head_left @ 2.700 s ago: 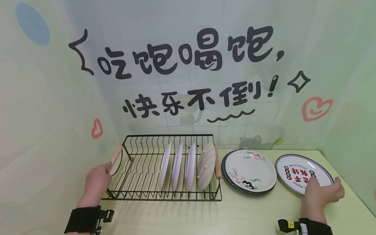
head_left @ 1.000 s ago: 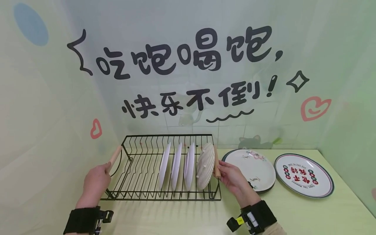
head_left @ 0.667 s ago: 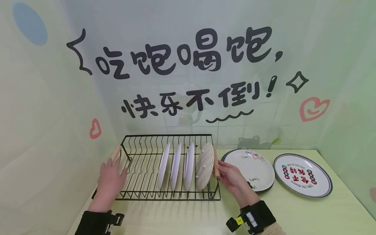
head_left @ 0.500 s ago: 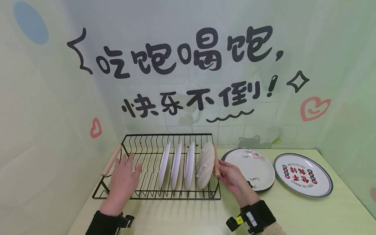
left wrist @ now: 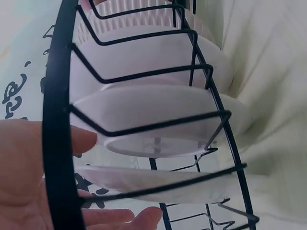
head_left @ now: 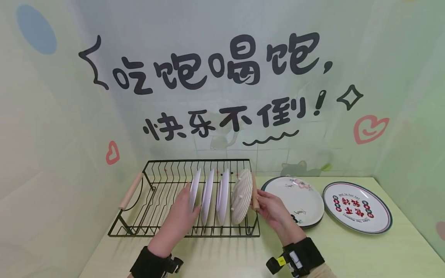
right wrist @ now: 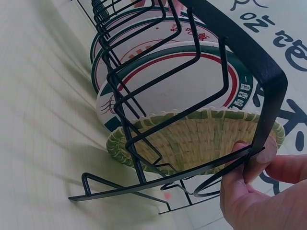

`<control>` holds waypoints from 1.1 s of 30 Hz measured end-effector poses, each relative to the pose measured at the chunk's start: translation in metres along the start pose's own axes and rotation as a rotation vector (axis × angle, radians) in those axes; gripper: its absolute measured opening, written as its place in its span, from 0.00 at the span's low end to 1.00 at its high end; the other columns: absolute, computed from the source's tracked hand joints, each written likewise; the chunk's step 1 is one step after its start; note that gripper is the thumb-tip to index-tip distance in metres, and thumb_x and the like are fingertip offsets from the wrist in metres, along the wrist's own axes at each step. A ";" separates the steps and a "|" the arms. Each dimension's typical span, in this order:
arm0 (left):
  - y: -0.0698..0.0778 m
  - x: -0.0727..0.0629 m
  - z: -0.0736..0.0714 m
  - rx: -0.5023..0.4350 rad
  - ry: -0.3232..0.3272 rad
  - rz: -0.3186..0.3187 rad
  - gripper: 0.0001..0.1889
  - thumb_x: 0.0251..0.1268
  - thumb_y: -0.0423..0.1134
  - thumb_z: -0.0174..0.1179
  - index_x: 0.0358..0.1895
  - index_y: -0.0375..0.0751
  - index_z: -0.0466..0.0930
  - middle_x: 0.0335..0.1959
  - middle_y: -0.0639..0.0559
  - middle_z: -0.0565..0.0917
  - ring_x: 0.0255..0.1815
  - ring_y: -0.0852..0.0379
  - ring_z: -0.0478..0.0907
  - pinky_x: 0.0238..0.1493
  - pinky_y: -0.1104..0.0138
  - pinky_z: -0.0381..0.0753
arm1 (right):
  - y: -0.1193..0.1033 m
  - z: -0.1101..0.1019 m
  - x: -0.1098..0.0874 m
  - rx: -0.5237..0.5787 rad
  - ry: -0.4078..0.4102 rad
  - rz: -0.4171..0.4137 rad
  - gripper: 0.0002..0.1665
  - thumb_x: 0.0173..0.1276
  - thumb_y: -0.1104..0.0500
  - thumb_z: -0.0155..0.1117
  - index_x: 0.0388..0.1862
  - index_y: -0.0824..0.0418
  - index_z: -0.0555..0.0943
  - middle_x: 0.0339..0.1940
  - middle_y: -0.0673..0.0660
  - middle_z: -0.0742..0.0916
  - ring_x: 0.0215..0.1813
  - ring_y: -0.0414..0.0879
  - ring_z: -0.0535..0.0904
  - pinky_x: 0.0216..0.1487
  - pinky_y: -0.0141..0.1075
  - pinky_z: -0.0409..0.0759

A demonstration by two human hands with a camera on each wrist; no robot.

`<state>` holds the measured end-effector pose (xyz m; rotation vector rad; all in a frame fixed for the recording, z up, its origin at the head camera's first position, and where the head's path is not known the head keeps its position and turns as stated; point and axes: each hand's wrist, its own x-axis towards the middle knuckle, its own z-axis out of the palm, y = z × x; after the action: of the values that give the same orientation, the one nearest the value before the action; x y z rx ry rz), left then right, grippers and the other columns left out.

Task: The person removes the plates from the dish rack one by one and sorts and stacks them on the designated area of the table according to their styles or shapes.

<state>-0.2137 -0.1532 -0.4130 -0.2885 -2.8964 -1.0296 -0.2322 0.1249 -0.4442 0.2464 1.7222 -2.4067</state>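
Left hand (head_left: 180, 212) around the leftmost plate (head_left: 195, 186), right hand (head_left: 276, 214) on the dish rack's (head_left: 147, 231) right wooden handle (head_left: 255, 189).

The left hand, at lower centre of the frame, has thumb and fingers apart with that plate between them; whether they touch it I cannot tell. The right hand, right of centre, pinches the handle near its lower end. In the black wire rack, left of centre, the leftmost plate, a middle plate (head_left: 208, 199), a third plate (head_left: 223, 199) and a weave-patterned dish (head_left: 242, 197) stand on edge. At right on the table (head_left: 215, 260), a flowered plate (head_left: 295, 200) lies on a dark-rimmed plate (head_left: 265, 186), beside a red-lettered plate (head_left: 377, 202).
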 end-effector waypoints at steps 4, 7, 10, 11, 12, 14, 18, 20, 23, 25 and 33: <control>0.001 0.003 0.007 0.030 0.028 0.036 0.43 0.66 0.37 0.56 0.76 0.37 0.38 0.73 0.33 0.53 0.72 0.37 0.55 0.67 0.47 0.61 | 0.000 -0.001 -0.001 0.004 0.002 0.000 0.26 0.74 0.65 0.45 0.69 0.70 0.62 0.57 0.63 0.77 0.44 0.39 0.81 0.44 0.27 0.79; 0.003 0.004 0.009 0.029 0.035 0.032 0.42 0.67 0.36 0.55 0.76 0.40 0.38 0.73 0.33 0.55 0.71 0.37 0.57 0.65 0.46 0.63 | 0.000 -0.002 -0.001 0.010 0.004 -0.003 0.26 0.73 0.65 0.45 0.69 0.71 0.62 0.56 0.62 0.78 0.43 0.39 0.81 0.44 0.27 0.79; 0.003 0.004 0.012 0.037 0.050 0.020 0.40 0.67 0.34 0.54 0.76 0.42 0.39 0.72 0.35 0.59 0.70 0.39 0.60 0.64 0.48 0.66 | 0.000 -0.002 -0.001 0.011 0.004 -0.005 0.26 0.74 0.65 0.45 0.69 0.71 0.62 0.56 0.62 0.78 0.43 0.39 0.81 0.44 0.28 0.79; 0.003 0.004 0.013 0.046 0.064 0.022 0.40 0.66 0.33 0.54 0.76 0.41 0.41 0.70 0.35 0.63 0.67 0.40 0.64 0.62 0.50 0.70 | 0.000 -0.002 -0.002 0.010 0.001 -0.007 0.26 0.74 0.65 0.45 0.69 0.71 0.62 0.56 0.63 0.78 0.44 0.39 0.81 0.45 0.28 0.79; 0.004 0.004 0.014 0.052 0.075 0.024 0.40 0.66 0.32 0.54 0.76 0.41 0.42 0.68 0.36 0.66 0.64 0.41 0.68 0.59 0.52 0.73 | 0.000 -0.002 -0.002 0.009 -0.002 -0.006 0.26 0.74 0.65 0.45 0.69 0.71 0.62 0.57 0.63 0.77 0.44 0.38 0.81 0.45 0.28 0.79; 0.003 0.005 0.015 0.071 0.099 0.026 0.40 0.64 0.29 0.55 0.76 0.41 0.44 0.62 0.36 0.72 0.53 0.45 0.76 0.48 0.58 0.79 | 0.000 -0.002 -0.002 0.009 -0.002 -0.005 0.26 0.74 0.65 0.45 0.69 0.71 0.62 0.57 0.64 0.77 0.44 0.39 0.81 0.45 0.28 0.79; 0.004 0.006 0.014 0.064 0.106 -0.015 0.42 0.61 0.26 0.55 0.76 0.42 0.45 0.51 0.37 0.79 0.28 0.55 0.73 0.27 0.67 0.75 | 0.000 -0.003 -0.003 0.008 -0.010 -0.001 0.26 0.74 0.65 0.45 0.69 0.71 0.61 0.59 0.65 0.76 0.45 0.39 0.81 0.46 0.28 0.79; 0.004 0.006 0.012 0.049 0.106 -0.046 0.43 0.59 0.26 0.56 0.76 0.44 0.45 0.47 0.36 0.80 0.23 0.56 0.69 0.23 0.69 0.72 | 0.001 -0.003 -0.003 0.008 -0.015 0.002 0.27 0.74 0.65 0.45 0.69 0.70 0.61 0.59 0.65 0.76 0.45 0.39 0.81 0.46 0.28 0.79; 0.003 0.004 0.008 0.060 0.137 -0.049 0.42 0.58 0.27 0.57 0.75 0.42 0.47 0.49 0.34 0.80 0.29 0.53 0.74 0.25 0.67 0.74 | 0.002 -0.004 -0.002 0.007 -0.020 0.000 0.27 0.74 0.65 0.44 0.69 0.71 0.61 0.60 0.65 0.76 0.45 0.39 0.81 0.46 0.29 0.79; 0.001 0.002 0.006 0.048 0.160 -0.043 0.41 0.58 0.27 0.57 0.75 0.41 0.49 0.52 0.32 0.79 0.37 0.47 0.79 0.29 0.64 0.79 | 0.003 -0.004 -0.002 0.007 -0.022 -0.003 0.26 0.74 0.65 0.44 0.69 0.71 0.61 0.60 0.65 0.76 0.45 0.39 0.81 0.46 0.29 0.79; -0.006 -0.003 -0.009 -0.113 0.224 -0.075 0.38 0.60 0.26 0.54 0.75 0.43 0.51 0.58 0.28 0.74 0.48 0.37 0.80 0.28 0.64 0.83 | 0.003 -0.004 -0.003 0.012 -0.024 -0.004 0.27 0.73 0.65 0.44 0.69 0.71 0.61 0.60 0.66 0.75 0.44 0.39 0.81 0.46 0.29 0.80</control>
<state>-0.2123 -0.1637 -0.4099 -0.0645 -2.6727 -1.1576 -0.2280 0.1277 -0.4476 0.2156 1.6998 -2.4140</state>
